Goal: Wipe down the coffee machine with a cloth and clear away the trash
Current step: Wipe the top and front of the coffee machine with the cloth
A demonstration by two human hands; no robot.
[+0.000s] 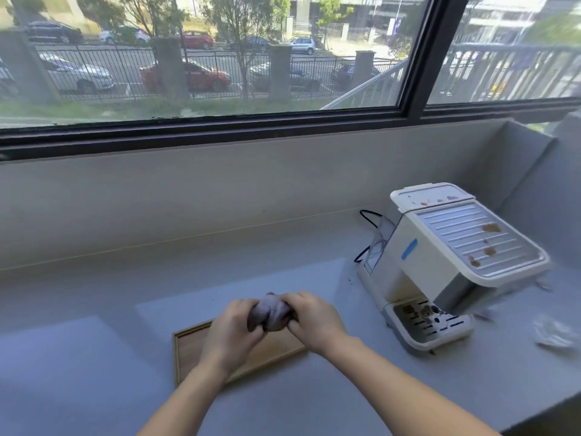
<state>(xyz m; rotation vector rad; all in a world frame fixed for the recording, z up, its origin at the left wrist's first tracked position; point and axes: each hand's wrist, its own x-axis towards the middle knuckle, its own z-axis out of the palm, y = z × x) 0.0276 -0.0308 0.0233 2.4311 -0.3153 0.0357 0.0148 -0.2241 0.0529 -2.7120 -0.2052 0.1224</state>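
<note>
1. Nearest to us are the two bare forearms, reaching out over the grey counter point(94, 357) towards the window.
2. The left hand point(232, 328) and right hand point(314, 320) meet over a shallow wooden tray point(191, 350). Each grip is clenched on the same bunched grey cloth point(270, 313), one on either end, as if wringing or folding it. The cloth is up off the tray, held between the hands.
3. The coffee machine point(440, 272) stands to the right, well apart from the hands, and nothing is touching it.
4. Its ribbed top plate still carries brown stains point(491, 228), with more small marks on the white lid behind. There are dark bits in the drip tray point(427, 319) at the bottom too. By my reckoning, no wiping has been done yet.
5. A crumpled white wrapper point(555, 333) lies on the counter just right of the machine, with smaller scraps near its base. They are too blurred to name. The trash, then, has not been cleared.
6. I can see no bin from here, so where the trash should go is not clear.
7. I would put the job at its very start. The cloth is being readied, and both the wiping and the clearing remain.
</note>
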